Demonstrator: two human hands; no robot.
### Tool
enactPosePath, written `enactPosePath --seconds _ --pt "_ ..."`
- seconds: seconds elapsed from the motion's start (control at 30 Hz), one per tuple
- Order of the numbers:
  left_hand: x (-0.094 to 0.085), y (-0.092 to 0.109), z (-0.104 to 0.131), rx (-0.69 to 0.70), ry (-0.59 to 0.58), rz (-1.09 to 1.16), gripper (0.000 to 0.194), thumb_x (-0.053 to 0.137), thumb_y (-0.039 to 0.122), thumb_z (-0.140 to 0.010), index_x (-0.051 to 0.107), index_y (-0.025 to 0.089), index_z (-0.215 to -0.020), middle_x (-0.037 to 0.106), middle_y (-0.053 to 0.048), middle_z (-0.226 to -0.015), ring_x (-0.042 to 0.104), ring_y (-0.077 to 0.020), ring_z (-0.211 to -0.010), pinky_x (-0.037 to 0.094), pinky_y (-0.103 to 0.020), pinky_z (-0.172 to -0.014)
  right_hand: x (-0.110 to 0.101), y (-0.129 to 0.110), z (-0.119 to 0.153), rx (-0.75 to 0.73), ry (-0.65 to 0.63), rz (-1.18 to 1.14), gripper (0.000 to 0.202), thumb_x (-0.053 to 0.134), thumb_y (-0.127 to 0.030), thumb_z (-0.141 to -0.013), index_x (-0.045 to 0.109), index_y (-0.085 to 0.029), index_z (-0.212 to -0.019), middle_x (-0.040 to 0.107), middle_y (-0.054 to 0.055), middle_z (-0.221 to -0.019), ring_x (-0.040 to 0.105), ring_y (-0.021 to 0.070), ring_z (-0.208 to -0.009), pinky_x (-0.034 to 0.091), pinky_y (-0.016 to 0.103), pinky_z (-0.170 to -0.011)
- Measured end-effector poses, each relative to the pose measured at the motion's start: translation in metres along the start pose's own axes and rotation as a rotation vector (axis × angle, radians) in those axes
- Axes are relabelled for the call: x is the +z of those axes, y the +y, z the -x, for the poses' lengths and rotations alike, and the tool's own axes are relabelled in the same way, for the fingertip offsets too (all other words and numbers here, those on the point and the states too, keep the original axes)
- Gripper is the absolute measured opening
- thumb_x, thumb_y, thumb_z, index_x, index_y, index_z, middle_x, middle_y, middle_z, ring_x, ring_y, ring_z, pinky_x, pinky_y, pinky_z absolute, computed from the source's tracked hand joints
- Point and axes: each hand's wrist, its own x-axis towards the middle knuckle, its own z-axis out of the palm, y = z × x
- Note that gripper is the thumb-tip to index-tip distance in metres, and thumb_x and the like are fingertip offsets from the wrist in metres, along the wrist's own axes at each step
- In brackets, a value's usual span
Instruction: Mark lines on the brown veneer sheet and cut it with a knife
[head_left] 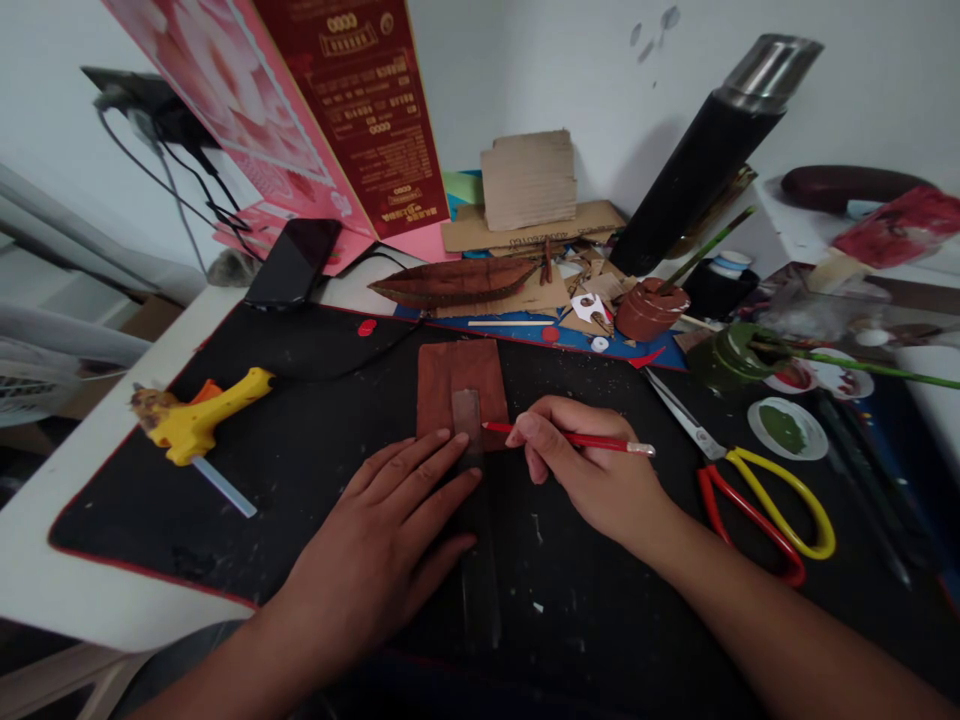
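Note:
A brown painted rectangular piece (441, 378) lies flat on the black mat. Across its lower part and down toward me runs a clear ruler (480, 560). My left hand (397, 520) rests flat with fingers stretched out, their tips on the ruler and on the brown piece's lower edge. In my right hand (577, 460) is a red pencil (600, 441), pinched between thumb and fingers. Its tip points left, close to the ruler's right edge over the brown piece; whether it touches the surface I cannot tell.
Scissors (724, 455) with red and yellow handles lie at right, near a green paint jar (731, 355) and a paint-filled lid (784, 428). A yellow glue gun (199, 420) is at left. Behind are a phone (294, 262), a brown boat-shaped piece (457, 282), cardboard (529, 180) and a black thermos (697, 160).

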Motion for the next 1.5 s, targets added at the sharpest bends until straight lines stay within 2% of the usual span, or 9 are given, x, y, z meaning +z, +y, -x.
enactPosePath --seconds 0.23,0.7,0.93,1.13,1.5 --pt "-0.0009 -0.0001 -0.0002 0.008 0.005 0.001 0.035 0.054 0.031 -0.112 0.064 0.019 -0.144 0.063 -0.012 -0.159 0.055 -0.0317 -0.149 0.051 -0.054 -0.115 -0.0001 -0.0006 0.0004 0.032 -0.011 0.03 0.039 0.059 -0.044 -0.11 0.075 -0.02 -0.083 0.063 -0.003 -0.058 0.059 0.0121 -0.053 0.043 0.025 -0.053" --pt "-0.0004 -0.0007 -0.0005 0.01 0.003 -0.003 0.036 0.056 0.031 -0.112 0.063 0.019 -0.145 0.063 -0.013 -0.159 0.056 -0.0319 -0.148 0.053 -0.055 -0.114 -0.0013 0.0013 0.0008 0.043 -0.015 0.023 0.04 0.059 -0.046 -0.11 0.074 -0.021 -0.083 0.063 -0.004 -0.057 0.056 0.0115 -0.05 0.04 0.026 -0.052" --pt "-0.0008 0.0011 0.0023 -0.008 0.04 0.019 0.032 0.06 0.031 -0.11 0.066 0.017 -0.139 0.067 -0.015 -0.152 0.06 -0.0335 -0.144 0.056 -0.054 -0.112 -0.001 0.0006 0.0008 0.034 0.011 0.0 0.04 0.059 -0.045 -0.11 0.074 -0.021 -0.083 0.063 -0.004 -0.057 0.057 0.0115 -0.052 0.039 0.027 -0.052" --pt "-0.0018 0.0048 0.0052 -0.046 0.1 -0.016 0.026 0.065 0.03 -0.108 0.07 0.016 -0.13 0.074 -0.014 -0.139 0.065 -0.0343 -0.132 0.056 -0.053 -0.108 -0.0013 -0.0001 0.0014 0.033 0.011 0.007 0.039 0.06 -0.045 -0.11 0.074 -0.021 -0.082 0.063 -0.004 -0.057 0.057 0.0119 -0.053 0.041 0.027 -0.054" --pt "-0.0019 0.0052 0.0055 -0.045 0.084 -0.016 0.025 0.062 0.028 -0.11 0.067 0.015 -0.13 0.072 -0.015 -0.138 0.064 -0.0335 -0.129 0.056 -0.051 -0.106 -0.0007 0.0014 0.0025 0.044 -0.001 0.019 0.043 0.059 -0.05 -0.11 0.074 -0.021 -0.083 0.064 -0.003 -0.058 0.059 0.0134 -0.055 0.045 0.028 -0.057"
